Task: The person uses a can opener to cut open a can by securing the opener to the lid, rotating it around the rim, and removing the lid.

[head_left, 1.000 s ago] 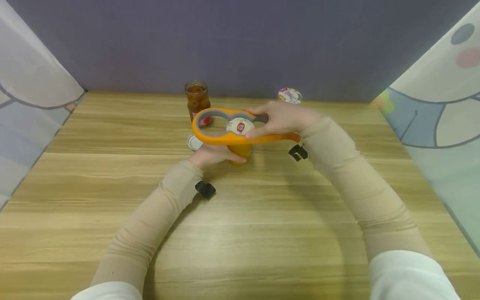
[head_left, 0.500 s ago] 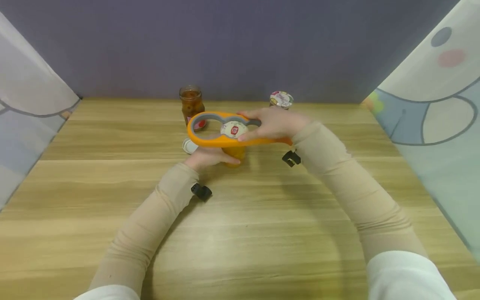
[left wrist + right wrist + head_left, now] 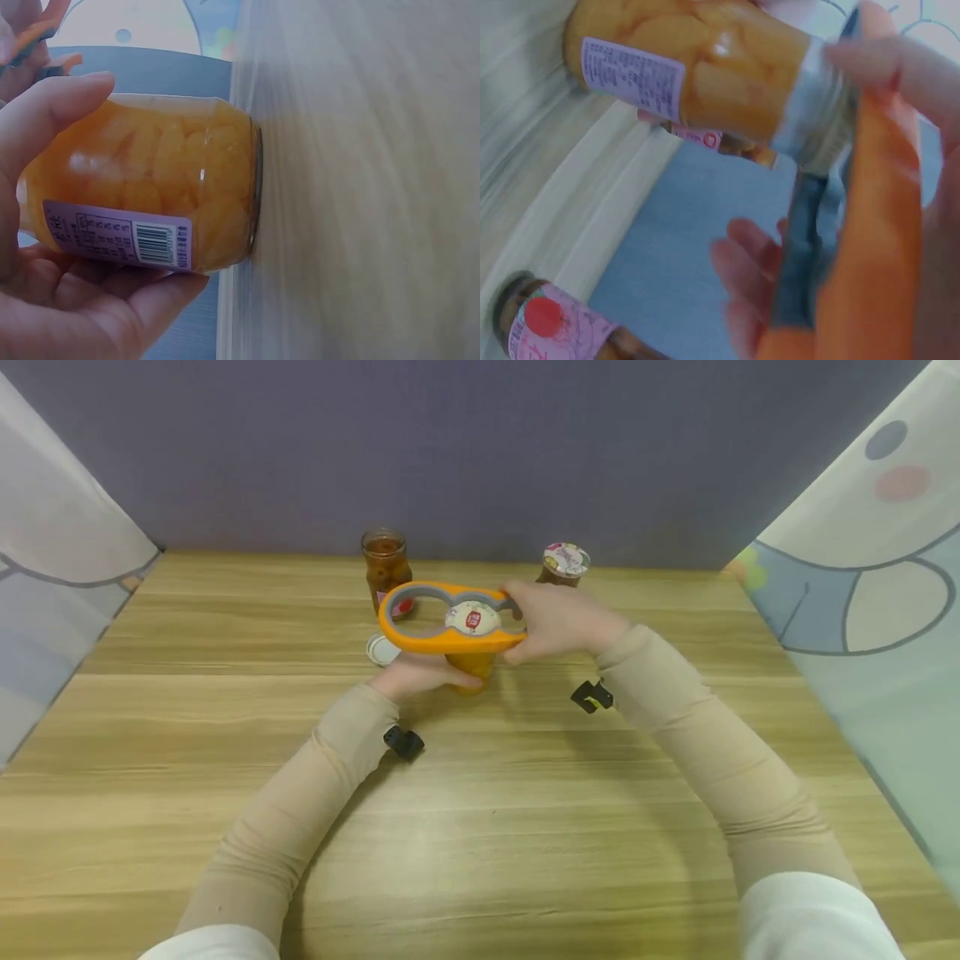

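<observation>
My left hand point(image 3: 423, 675) grips a glass jar point(image 3: 150, 172) of orange fruit pieces, which stands upright on the table. Its purple label shows a barcode in the left wrist view. An orange jar opener point(image 3: 420, 643) with grey inner pads lies level around the jar's pale printed lid point(image 3: 474, 619). My right hand point(image 3: 562, 620) holds the opener's handles just right of the lid, thumb on the near side and fingers on the far side. In the right wrist view, the opener's grey pads point(image 3: 801, 247) sit right at the lid, and the palm hides part of the handles.
An open jar point(image 3: 386, 572) of brown contents stands at the back left, with a loose white lid point(image 3: 382, 649) on the table in front of it. Behind my right hand stands another lidded jar point(image 3: 564, 564). A dark partition point(image 3: 480, 460) rises along the table's back edge.
My right hand has shifted right along the opener's handles, its thumb moving off the lid's edge. The opener stays around the lid, and my left hand keeps its hold on the jar.
</observation>
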The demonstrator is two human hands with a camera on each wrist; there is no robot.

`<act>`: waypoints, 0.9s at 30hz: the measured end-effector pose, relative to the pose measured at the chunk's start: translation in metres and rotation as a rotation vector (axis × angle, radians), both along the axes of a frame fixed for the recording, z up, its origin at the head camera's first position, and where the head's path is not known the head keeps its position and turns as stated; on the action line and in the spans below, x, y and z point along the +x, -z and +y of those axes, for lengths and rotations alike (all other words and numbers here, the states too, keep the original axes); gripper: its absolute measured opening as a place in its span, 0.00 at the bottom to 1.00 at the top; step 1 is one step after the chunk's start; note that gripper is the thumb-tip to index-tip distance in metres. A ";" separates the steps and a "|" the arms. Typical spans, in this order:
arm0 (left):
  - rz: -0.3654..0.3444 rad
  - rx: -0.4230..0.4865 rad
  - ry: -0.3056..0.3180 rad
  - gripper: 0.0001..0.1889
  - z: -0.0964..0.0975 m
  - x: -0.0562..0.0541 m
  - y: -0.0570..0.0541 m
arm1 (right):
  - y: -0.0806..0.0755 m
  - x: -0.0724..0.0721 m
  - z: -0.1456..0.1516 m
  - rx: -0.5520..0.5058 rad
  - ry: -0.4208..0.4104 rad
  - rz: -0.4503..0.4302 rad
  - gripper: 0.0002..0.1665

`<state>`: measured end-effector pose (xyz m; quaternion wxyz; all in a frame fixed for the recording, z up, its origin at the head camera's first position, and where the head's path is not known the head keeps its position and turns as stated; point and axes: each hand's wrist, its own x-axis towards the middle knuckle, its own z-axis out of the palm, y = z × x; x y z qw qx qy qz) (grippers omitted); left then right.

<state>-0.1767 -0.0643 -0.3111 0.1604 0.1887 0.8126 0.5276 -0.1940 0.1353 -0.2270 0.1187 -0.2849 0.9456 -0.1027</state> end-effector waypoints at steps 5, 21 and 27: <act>-0.039 0.025 0.003 0.36 0.000 -0.006 0.013 | 0.005 0.003 -0.006 0.099 0.072 0.087 0.37; -0.072 0.009 -0.056 0.36 0.008 -0.007 0.012 | 0.013 0.008 -0.007 -0.002 0.114 0.208 0.30; -0.023 -0.022 -0.063 0.34 0.008 -0.008 0.013 | 0.015 0.007 -0.004 -0.027 0.088 0.217 0.28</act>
